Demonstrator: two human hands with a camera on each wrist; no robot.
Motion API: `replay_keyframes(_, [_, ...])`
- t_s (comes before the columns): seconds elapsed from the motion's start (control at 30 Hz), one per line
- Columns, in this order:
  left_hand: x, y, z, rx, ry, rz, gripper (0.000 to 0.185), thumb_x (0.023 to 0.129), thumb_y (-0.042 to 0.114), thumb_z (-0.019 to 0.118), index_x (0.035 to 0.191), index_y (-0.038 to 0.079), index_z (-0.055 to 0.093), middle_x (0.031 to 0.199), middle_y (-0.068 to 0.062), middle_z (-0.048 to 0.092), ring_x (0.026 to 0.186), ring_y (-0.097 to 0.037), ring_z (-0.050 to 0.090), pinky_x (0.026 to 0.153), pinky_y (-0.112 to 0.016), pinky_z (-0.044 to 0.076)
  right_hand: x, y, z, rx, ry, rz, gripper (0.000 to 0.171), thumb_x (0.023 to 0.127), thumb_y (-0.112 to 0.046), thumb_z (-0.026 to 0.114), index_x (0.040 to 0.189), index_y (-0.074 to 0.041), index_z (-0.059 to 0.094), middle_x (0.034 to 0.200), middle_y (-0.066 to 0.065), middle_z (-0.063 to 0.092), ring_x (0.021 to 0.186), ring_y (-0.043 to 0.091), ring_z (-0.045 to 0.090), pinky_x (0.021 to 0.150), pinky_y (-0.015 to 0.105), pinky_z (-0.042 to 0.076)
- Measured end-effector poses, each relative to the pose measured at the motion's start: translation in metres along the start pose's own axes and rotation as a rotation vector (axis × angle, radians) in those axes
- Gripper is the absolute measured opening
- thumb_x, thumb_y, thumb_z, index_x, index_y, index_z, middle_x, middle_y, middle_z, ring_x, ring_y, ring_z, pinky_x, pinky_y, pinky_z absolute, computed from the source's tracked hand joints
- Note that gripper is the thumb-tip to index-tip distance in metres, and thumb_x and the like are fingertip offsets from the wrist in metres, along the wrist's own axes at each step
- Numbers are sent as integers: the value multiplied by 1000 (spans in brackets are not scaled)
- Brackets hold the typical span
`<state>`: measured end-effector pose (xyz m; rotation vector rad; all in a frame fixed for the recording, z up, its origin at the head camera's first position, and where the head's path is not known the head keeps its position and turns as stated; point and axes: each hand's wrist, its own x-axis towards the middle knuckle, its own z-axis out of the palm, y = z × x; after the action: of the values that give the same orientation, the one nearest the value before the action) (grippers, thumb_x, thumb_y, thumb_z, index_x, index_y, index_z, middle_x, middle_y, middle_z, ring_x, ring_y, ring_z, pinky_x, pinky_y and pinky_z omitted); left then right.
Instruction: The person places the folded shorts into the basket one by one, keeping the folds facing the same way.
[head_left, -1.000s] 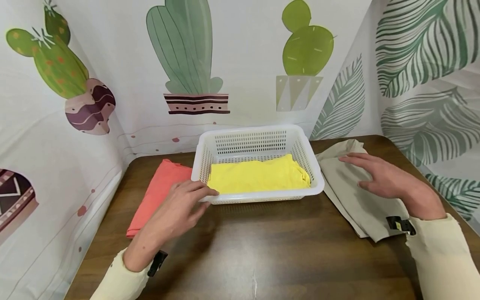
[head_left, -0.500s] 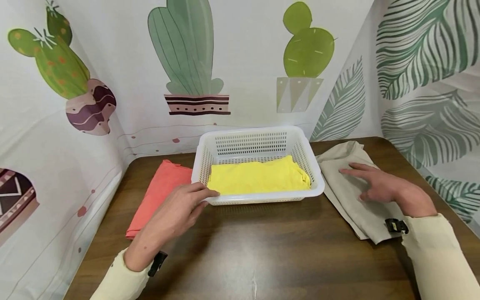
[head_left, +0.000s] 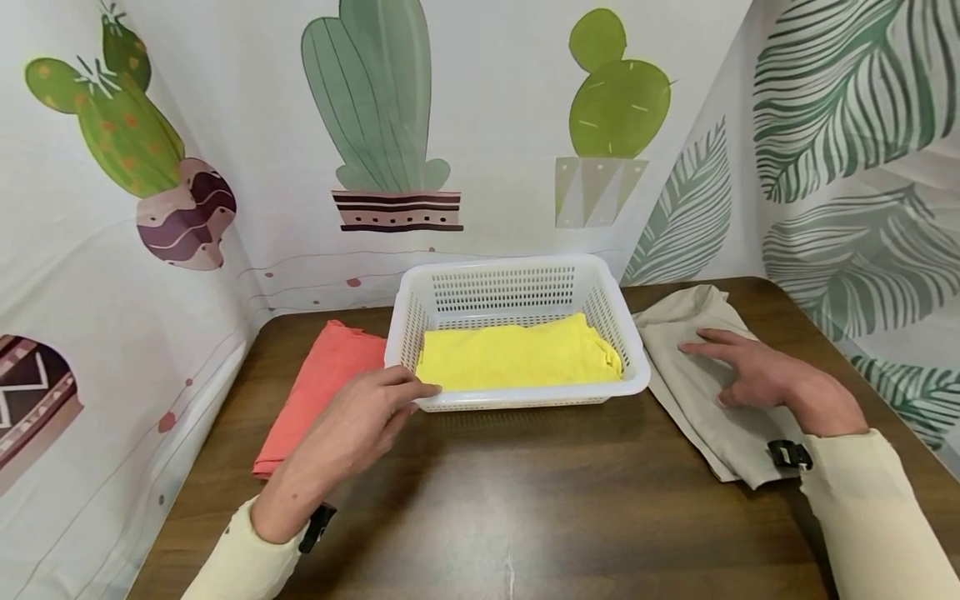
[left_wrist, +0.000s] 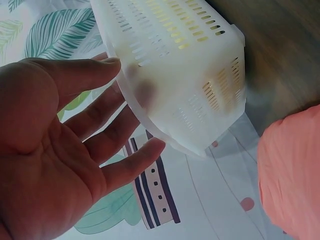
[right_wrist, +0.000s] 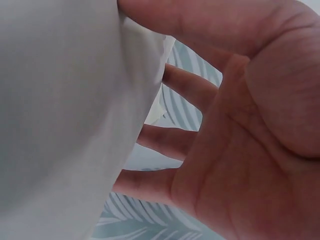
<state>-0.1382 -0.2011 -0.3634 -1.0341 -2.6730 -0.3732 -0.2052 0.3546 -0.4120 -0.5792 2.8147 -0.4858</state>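
At three o'clock of the white basket (head_left: 517,333), the right hand (head_left: 757,379) now rests flat on the beige cloth (head_left: 705,392), fingers spread, grip open; a second ago it hovered above it. At nine o'clock the left hand (head_left: 360,421) stays put, straight fingers touching the basket's near corner, holding nothing. The yellow cloth (head_left: 517,357) lies folded inside; the orange cloth (head_left: 318,387) lies on the tabletop (head_left: 525,492) beside the basket.
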Motion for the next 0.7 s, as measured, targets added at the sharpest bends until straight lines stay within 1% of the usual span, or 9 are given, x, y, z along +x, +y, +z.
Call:
replay_keyframes(0.2, [0,1,0,-10,-3,-7,40,89,-4,80,124,16,79,112,4,72,94,-13,68,81,-32,58,-1,2,2,-9,15,-14,86,68,1,88,148,-3,57,160,32,32,142,61,34,107,73,38])
replay_keyframes(0.4, [-1,1,0,-24,9,0,42,89,-6,79,125,16,79,108,6,72,89,-9,66,78,-29,57,-2,1,3,-27,22,-20,85,69,2,87,148,-2,57,159,32,33,140,60,37,104,71,41])
replay_keyframes(0.53, [-2,1,1,-31,18,-6,42,89,-6,79,125,16,79,107,6,72,89,-8,65,77,-28,56,-3,0,4,-39,29,-28,84,70,2,88,148,-2,56,158,33,33,139,60,38,103,72,42])
replay_keyframes(0.7, [-2,1,0,-42,9,-21,43,89,-6,79,126,15,79,109,5,72,90,-8,65,77,-27,57,-3,-1,4,-47,23,-23,84,71,2,87,148,-2,56,158,34,32,139,61,37,104,73,41])
